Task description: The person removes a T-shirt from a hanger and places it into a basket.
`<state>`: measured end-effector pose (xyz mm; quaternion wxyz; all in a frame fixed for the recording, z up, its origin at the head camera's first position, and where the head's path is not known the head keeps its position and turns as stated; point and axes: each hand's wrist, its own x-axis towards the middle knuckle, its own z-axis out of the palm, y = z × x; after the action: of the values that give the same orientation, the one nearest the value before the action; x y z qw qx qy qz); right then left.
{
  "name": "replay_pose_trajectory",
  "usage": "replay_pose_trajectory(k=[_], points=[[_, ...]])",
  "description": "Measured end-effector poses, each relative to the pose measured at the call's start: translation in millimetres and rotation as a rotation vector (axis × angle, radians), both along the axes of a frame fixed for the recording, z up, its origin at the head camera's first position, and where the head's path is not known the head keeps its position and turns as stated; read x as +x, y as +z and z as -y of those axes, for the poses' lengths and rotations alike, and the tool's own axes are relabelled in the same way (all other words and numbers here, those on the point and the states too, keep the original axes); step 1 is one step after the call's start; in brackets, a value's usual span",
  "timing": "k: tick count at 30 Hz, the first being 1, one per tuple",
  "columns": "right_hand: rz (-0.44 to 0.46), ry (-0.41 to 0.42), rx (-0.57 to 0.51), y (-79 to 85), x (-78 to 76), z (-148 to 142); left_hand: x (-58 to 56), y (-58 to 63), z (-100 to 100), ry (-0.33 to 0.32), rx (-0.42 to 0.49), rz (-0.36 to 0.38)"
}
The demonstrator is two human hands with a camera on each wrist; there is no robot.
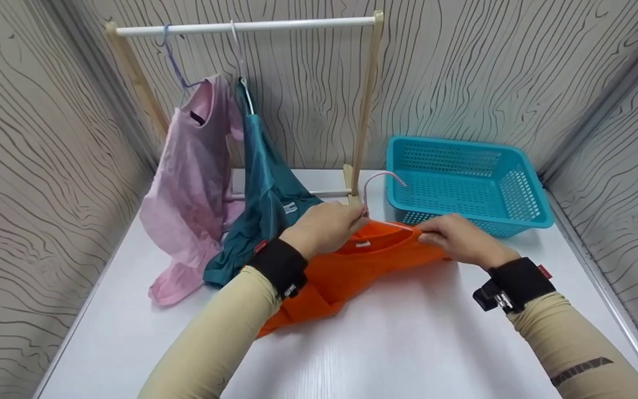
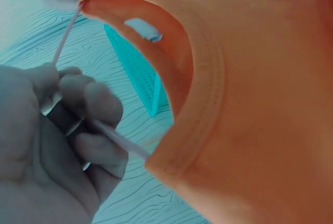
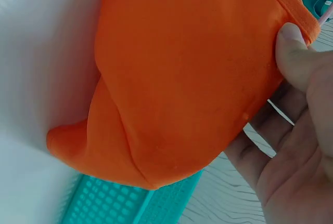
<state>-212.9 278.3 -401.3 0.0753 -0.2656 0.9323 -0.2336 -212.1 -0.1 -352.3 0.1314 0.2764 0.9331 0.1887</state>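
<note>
An orange shirt (image 1: 346, 274) hangs spread over the white table, its neckline stretched between both hands. Inside the neckline runs a pale pink hanger (image 1: 377, 176), whose hook sticks up above the collar. My left hand (image 1: 327, 224) grips the hanger near the base of the hook; in the left wrist view its fingers curl round the hanger's thin bar (image 2: 122, 141). My right hand (image 1: 454, 235) pinches the shirt's shoulder beside the neckline, thumb on top of the cloth in the right wrist view. A white label (image 2: 143, 29) shows inside the collar.
A white rail (image 1: 297, 24) on wooden posts stands at the back. From it hang a pink shirt (image 1: 191, 166) on a purple hanger and a teal shirt (image 1: 263, 183) on a white one. A turquoise basket (image 1: 543, 213) sits at the back right, close behind the right hand.
</note>
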Motion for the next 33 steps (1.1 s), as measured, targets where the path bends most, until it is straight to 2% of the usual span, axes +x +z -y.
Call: replay_pose_trajectory(k=[4,8,14,18,25,31,33], points=[[-0.008,-0.015,0.003,-6.3,-2.0,-11,-1.0,1.8,6,-0.019,-0.011,0.008],[-0.012,-0.041,-0.014,-9.7,-2.8,-20,-0.1,5.5,12,-0.023,-0.007,0.050],[-0.086,-0.074,-0.037,-11.5,-2.6,-32,1.0,11.0,21,-0.026,0.027,0.119],[-0.126,-0.097,-0.029,-14.3,-2.5,-41,0.2,13.1,30,-0.045,0.028,0.122],[-0.018,-0.190,0.029,-24.4,4.9,-52,2.0,16.8,50,-0.022,-0.001,0.116],[0.040,-0.162,0.044,-28.5,3.7,-33,3.9,16.4,49,-0.038,-0.007,0.110],[0.032,-0.144,0.040,-29.7,2.1,-28,4.8,16.1,46,-0.047,-0.011,0.117]])
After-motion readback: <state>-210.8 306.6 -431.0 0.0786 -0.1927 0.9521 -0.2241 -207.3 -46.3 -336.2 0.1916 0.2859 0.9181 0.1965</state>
